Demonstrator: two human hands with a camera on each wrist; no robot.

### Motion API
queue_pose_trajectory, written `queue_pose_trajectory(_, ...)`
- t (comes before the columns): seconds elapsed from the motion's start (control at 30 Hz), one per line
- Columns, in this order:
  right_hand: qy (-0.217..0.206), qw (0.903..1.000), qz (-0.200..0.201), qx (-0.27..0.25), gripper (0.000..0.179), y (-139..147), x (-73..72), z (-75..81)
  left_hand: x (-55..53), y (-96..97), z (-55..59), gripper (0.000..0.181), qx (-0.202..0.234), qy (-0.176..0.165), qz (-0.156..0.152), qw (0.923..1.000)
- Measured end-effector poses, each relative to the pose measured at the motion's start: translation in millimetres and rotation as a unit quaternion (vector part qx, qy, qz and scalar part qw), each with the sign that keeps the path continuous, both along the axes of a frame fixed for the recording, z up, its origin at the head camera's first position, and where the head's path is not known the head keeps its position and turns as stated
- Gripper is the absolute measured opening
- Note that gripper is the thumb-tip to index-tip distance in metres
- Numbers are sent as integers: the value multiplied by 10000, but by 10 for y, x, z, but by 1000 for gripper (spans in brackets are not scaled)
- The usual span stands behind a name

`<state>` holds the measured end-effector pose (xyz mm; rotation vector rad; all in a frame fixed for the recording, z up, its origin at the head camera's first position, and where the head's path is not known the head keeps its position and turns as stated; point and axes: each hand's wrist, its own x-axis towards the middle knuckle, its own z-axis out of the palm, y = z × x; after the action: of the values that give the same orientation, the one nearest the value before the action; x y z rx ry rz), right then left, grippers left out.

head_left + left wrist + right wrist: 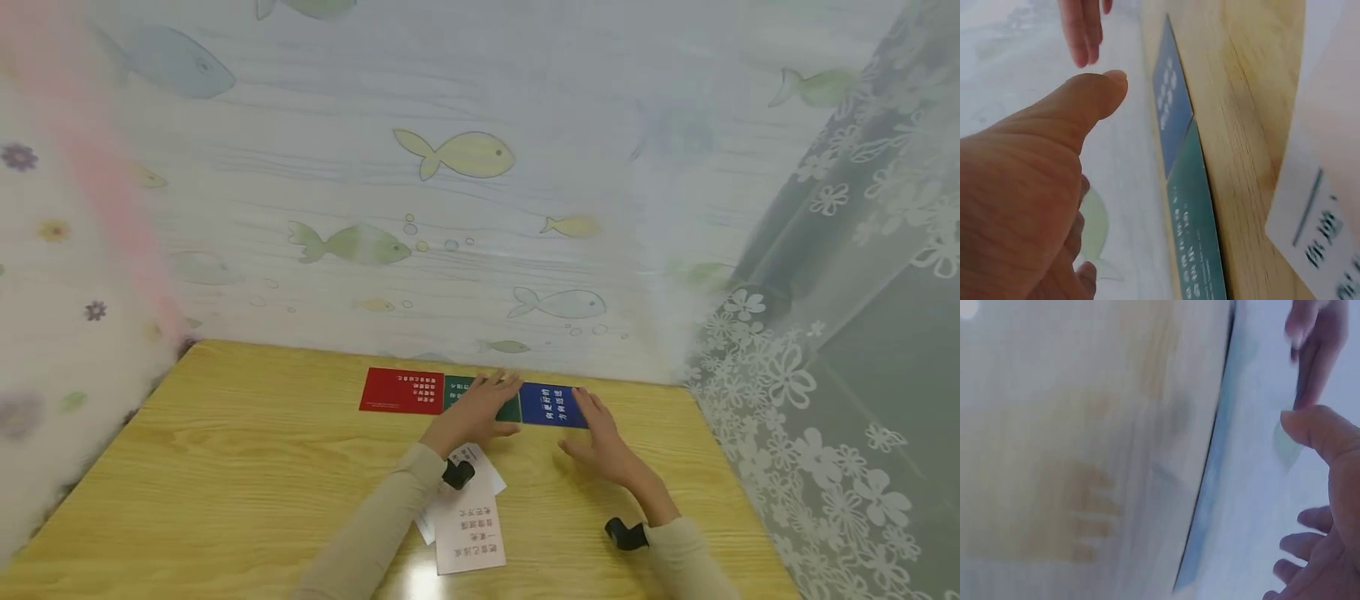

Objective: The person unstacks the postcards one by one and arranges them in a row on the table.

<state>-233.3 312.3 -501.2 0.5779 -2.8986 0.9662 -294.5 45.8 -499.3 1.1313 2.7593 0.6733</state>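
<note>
Three cards lie side by side along the back of the table: a red card (401, 392), a green card (512, 409) and a blue card (546, 405), all with white writing. My left hand (476, 410) is over the green card with fingers extended and hides part of it. At the right end of the blue card is my right hand (604, 443), its fingers straight and thumb apart. The left wrist view shows the left hand (1016, 200) holding nothing. In the right wrist view the right hand (1341, 481) is also without a thing; whether either hand touches a card is unclear.
Several white cards (471, 537) with dark writing lie overlapped below the left wrist on the wooden table (285, 467). A fish-printed curtain (480, 208) hangs directly behind the table's back edge. To the right is a white-flowered lace curtain (817, 467).
</note>
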Motion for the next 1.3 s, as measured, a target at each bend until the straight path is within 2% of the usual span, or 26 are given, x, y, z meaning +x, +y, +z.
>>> queue_pose_trajectory(0.13,-79,9981,612,-4,92,-236,308,12,221,-200,23,76,85,-56,-76,9999)
queue_pose_trajectory(0.3,-676,9851,1509,473,98,-514,666,-7,507,-446,-81,69,-38,-52,-141,9999)
queue_pose_trajectory(0.43,-1133,9744,1744,852,100,-736,888,13,696,-613,-138,64,-131,-149,-125,9997)
queue_pose_trajectory(0.57,-1592,9658,1862,854,97,-911,1052,17,839,-760,-164,60,-206,-205,-178,9994)
queue_pose_trajectory(0.63,-1455,9616,2160,867,93,-985,1098,-13,896,-824,-188,58,-213,-265,-220,9992)
queue_pose_trajectory(0.73,-624,9518,2731,1246,83,-1079,1140,-86,973,-919,-221,56,-227,-308,-204,9991)
queue_pose_trajectory(0.8,-159,9430,2963,1505,78,-1125,1167,-122,1026,-978,-237,56,-237,-302,-183,9991)
queue_pose_trajectory(0.87,-101,9400,2959,1698,77,-1150,1199,-141,1086,-1036,-244,56,-272,-328,-135,9990)
queue_pose_trajectory(0.93,-409,9444,2799,1675,76,-1152,1232,-147,1160,-1090,-239,58,-286,-397,-100,9988)
queue_pose_trajectory(1.13,-1523,9630,1927,1113,80,-1078,1305,-131,1463,-1247,-196,65,-363,-486,51,9981)
queue_pose_trajectory(1.2,-1656,9654,1757,989,81,-1047,1306,-131,1561,-1293,-192,66,-396,-427,59,9983)
queue_pose_trajectory(1.3,-1602,9666,1762,948,80,-1011,1270,-125,1673,-1354,-192,68,-509,-448,53,9977)
